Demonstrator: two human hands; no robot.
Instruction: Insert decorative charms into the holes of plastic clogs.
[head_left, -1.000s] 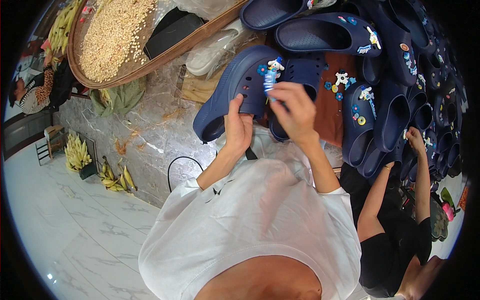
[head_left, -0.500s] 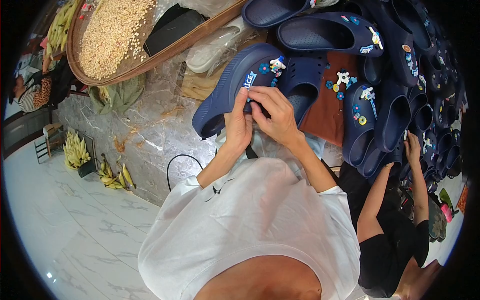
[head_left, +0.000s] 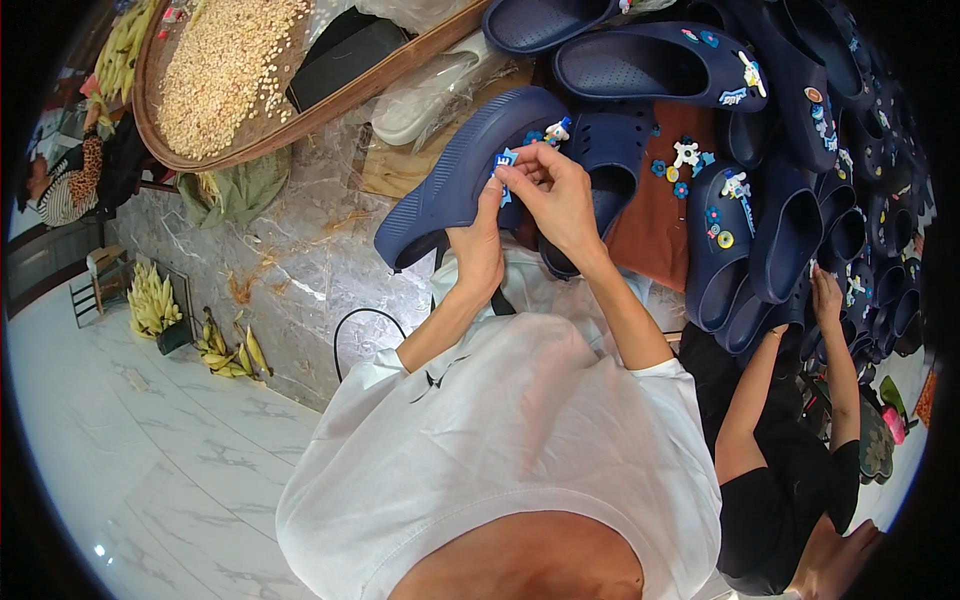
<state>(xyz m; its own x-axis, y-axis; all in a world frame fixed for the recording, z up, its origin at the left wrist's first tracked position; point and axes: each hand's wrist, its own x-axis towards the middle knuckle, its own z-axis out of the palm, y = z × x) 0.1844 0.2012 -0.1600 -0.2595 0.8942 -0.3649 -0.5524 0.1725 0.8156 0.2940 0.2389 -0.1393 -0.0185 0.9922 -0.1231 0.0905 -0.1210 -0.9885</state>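
Observation:
A dark blue foam clog [head_left: 455,150] is tilted on its side in front of me, its ridged sole edge turned up. My left hand [head_left: 480,250] is closed on its near side, thumb pressed up against a blue-and-white letter charm [head_left: 507,161]. My right hand [head_left: 560,200] pinches at that same charm with thumb and forefinger. Just beyond the fingers, a small white figure charm [head_left: 559,129] stands on the clog's upper. The charm's underside and the inside of the clog are hidden. Close to my right hand lies another blue clog [head_left: 608,150].
Charms [head_left: 686,155] lie on a brown surface [head_left: 640,235] to the right. Many decorated clogs [head_left: 790,240] are piled beyond, where a co-worker's hands [head_left: 825,300] reach in. A round tray [head_left: 225,160] of kernels stands at upper left, a wrapped white shoe [head_left: 415,115] beside it.
The clog has rolled and shifted slightly left, showing more of its sole edge. My right hand has moved up a little, its fingers still at the letter charm.

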